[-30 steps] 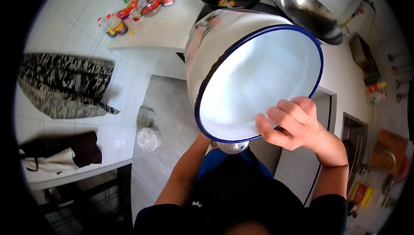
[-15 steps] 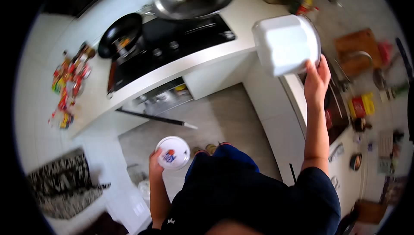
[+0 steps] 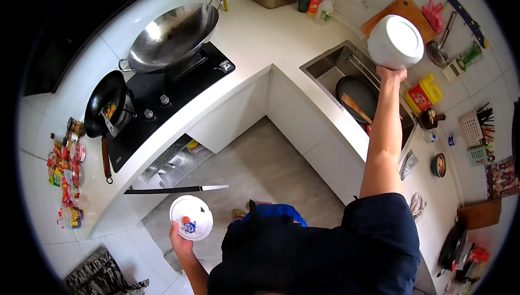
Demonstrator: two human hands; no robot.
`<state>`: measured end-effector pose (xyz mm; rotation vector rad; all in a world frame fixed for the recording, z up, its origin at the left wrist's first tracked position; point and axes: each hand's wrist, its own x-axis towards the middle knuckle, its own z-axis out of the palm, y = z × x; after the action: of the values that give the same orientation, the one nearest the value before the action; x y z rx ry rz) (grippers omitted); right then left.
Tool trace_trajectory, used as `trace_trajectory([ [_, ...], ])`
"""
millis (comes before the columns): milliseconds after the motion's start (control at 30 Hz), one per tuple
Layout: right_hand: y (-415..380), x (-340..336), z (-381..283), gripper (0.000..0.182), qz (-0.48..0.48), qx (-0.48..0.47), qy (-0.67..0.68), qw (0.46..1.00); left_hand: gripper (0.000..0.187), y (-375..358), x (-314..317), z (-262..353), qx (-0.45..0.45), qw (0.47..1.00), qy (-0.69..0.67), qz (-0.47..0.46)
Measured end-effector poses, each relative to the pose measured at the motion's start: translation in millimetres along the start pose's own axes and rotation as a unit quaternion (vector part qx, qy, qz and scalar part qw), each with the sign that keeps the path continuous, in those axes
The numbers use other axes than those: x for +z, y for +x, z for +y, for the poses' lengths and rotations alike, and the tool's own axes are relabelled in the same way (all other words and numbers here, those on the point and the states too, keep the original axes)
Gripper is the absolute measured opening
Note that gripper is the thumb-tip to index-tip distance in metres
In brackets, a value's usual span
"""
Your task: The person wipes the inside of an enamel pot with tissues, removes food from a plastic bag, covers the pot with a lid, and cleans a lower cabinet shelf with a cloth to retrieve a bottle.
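Observation:
In my left hand (image 3: 182,243) is a small white plate (image 3: 197,211), its edge gripped low over the floor beside an open drawer. The plate carries a blue pattern, an orange-red round spot and a small dark mark. My right arm stretches out past the sink (image 3: 327,59), and the right hand (image 3: 391,74) is closed on a deep white bowl (image 3: 387,46). The bowl's rounded outside and bright base face me, so its inside is hidden. Below, in the sink, lies a dark pan (image 3: 357,92) with a wooden spatula (image 3: 355,106).
A large wok (image 3: 168,38) and a smaller black wok (image 3: 100,100) holding food and a turner sit on the black stove (image 3: 146,124). Seasoning bottles (image 3: 70,170) crowd the left counter. A cutting board (image 3: 403,11) and yellow jug (image 3: 424,94) stand beyond the sink.
My view has turned to the right. The right hand has carried the bowl to beyond the sink and tipped it so its base shows. The left hand still holds the plate.

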<state>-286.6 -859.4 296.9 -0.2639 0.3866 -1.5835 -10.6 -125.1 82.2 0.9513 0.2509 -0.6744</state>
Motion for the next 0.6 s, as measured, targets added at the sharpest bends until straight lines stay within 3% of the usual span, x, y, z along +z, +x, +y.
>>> trace_trajectory([
  [233,1,11,-3,0.049,-0.103,0.002,0.04,0.994,0.044,-4,8,1,0.008,1.0,-0.005,-0.01],
  [367,2,10,-3,0.05,-0.211,0.027,0.065,0.975,0.045,-3,3,3,0.011,1.0,0.001,-0.002],
  [467,8,0,-10,0.047,-0.229,0.026,0.049,0.972,0.045,-2,3,6,0.024,1.0,0.012,-0.011],
  [533,32,-21,-16,0.045,-0.215,0.0,-0.041,0.976,0.044,-7,4,11,0.041,0.999,0.019,-0.017],
  [567,50,-36,-17,0.044,-0.212,-0.019,-0.142,0.967,0.041,-13,-1,10,0.055,0.998,0.003,0.021],
  [600,72,-56,-20,0.043,-0.215,-0.068,-0.311,0.923,0.039,-12,-1,13,0.066,0.997,0.011,0.025],
])
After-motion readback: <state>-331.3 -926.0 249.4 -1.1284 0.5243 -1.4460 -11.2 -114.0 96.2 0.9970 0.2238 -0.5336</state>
